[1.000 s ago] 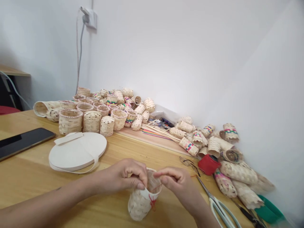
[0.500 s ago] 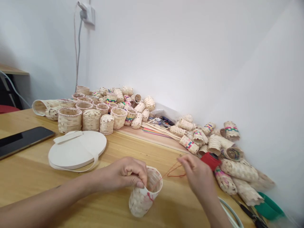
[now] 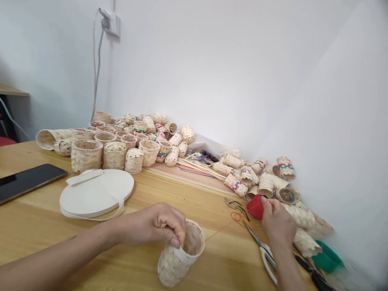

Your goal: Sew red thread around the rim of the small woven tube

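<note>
A small woven bamboo basket [image 3: 174, 266] stands tilted on the table, a pale strip lining its rim. My left hand [image 3: 160, 226] pinches that rim between thumb and fingers. Red thread [image 3: 220, 231] runs from the basket's right side up to a small loop over the table. Off to the right, my right hand [image 3: 279, 222] is closed in a pinch, drawing the thread; its end at the fingertips is too fine to see clearly. A red spool [image 3: 256, 207] sits right beside those fingertips, and scissors [image 3: 263, 250] with white handles lie by the right wrist.
Glasses [image 3: 238, 206] lie near the spool. A white roll of tape [image 3: 97, 194] and a phone [image 3: 28, 182] occupy the left. Many woven baskets [image 3: 86, 155] crowd the back, more [image 3: 236, 185] pile up rightward. A green bowl [image 3: 329, 256] and a black-handled tool [image 3: 315, 275] are far right.
My right hand has moved right, away from the basket, stretching the thread and uncovering the glasses and scissors. My left hand keeps its pinch; the basket has turned, and its red knot no longer shows.
</note>
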The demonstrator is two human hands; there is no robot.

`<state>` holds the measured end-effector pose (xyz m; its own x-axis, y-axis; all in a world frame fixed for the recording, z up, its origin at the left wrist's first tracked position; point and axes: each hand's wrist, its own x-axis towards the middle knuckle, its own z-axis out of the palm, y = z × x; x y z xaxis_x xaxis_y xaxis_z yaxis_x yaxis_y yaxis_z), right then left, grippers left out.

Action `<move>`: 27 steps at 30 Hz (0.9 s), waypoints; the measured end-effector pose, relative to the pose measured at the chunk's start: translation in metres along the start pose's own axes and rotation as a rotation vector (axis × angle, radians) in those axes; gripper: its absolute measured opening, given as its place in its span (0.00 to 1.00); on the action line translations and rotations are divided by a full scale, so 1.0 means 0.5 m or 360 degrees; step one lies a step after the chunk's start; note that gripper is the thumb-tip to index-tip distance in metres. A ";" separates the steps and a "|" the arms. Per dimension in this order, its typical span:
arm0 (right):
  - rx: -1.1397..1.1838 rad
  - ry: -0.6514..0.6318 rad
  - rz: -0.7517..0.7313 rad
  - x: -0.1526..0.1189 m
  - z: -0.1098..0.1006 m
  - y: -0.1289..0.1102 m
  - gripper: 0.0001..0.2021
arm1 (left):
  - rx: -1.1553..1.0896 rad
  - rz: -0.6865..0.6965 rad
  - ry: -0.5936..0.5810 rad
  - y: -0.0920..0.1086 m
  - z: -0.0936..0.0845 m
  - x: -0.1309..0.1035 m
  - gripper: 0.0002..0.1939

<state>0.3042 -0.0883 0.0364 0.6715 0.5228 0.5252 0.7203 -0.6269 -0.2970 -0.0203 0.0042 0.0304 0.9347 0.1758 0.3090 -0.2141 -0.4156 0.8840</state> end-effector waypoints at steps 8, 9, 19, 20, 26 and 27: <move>0.0409 0.0158 -0.0350 0.087 -0.089 -0.115 0.18 | -0.0016 -0.0067 0.0002 -0.009 -0.010 -0.006 0.12; 0.0477 0.0168 -0.0421 0.097 -0.112 -0.142 0.19 | -0.0002 -0.0081 0.0039 -0.013 -0.013 -0.006 0.12; 0.1186 -0.0285 -0.1084 0.044 -0.183 -0.350 0.19 | 0.0156 -0.0051 0.0246 -0.033 -0.028 -0.008 0.11; 0.1073 -0.0328 -0.1095 0.044 -0.171 -0.353 0.20 | 0.0141 -0.0017 0.0210 -0.032 -0.027 -0.008 0.10; 0.0586 -0.0494 -0.1020 0.060 -0.093 -0.307 0.13 | 0.0048 0.0111 0.0194 -0.024 -0.020 -0.005 0.08; 0.0534 -0.0501 -0.0981 0.059 -0.082 -0.291 0.16 | 0.0045 0.0105 0.0207 -0.023 -0.018 -0.004 0.08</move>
<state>0.2122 -0.0054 0.1275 0.1133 0.8920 0.4376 0.9609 0.0136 -0.2766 -0.0226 0.0168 0.0228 0.8739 0.2605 0.4105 -0.2641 -0.4545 0.8507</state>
